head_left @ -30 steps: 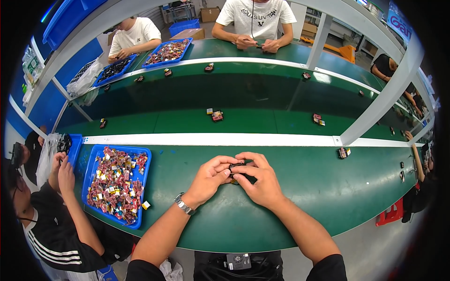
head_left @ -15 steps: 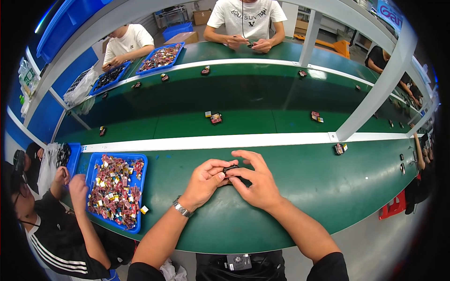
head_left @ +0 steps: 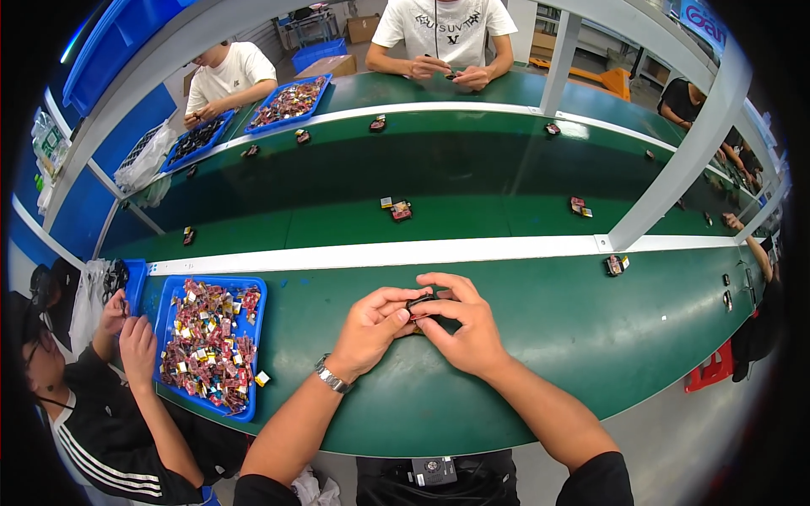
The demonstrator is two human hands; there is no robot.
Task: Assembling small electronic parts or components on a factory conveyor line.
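Observation:
My left hand (head_left: 371,329) pinches a small black plastic casing (head_left: 420,301) between thumb and fingers, above the near green tabletop. From the other side, the thumb and fingers of my right hand (head_left: 466,327) also close on the casing. A bit of red shows at its lower edge, perhaps a circuit board; my fingers cover most of it. To the left of my forearm, a blue tray (head_left: 261,333) holds a heap of small red circuit boards with white and yellow parts. One white and yellow piece (head_left: 262,379) lies by the tray's right edge.
Beyond a white rail (head_left: 380,255), a green conveyor belt (head_left: 472,215) carries spaced-out small assemblies, one being a red board in a black casing (head_left: 400,210). Another assembly (head_left: 616,266) sits beside the rail's right post (head_left: 675,160). Co-workers sit at left (head_left: 110,422) and opposite (head_left: 443,42).
The assemblies on the belt have shifted slightly to the right. My hands stay in nearly the same place around the casing. The co-worker at left has lowered a hand beside the tray.

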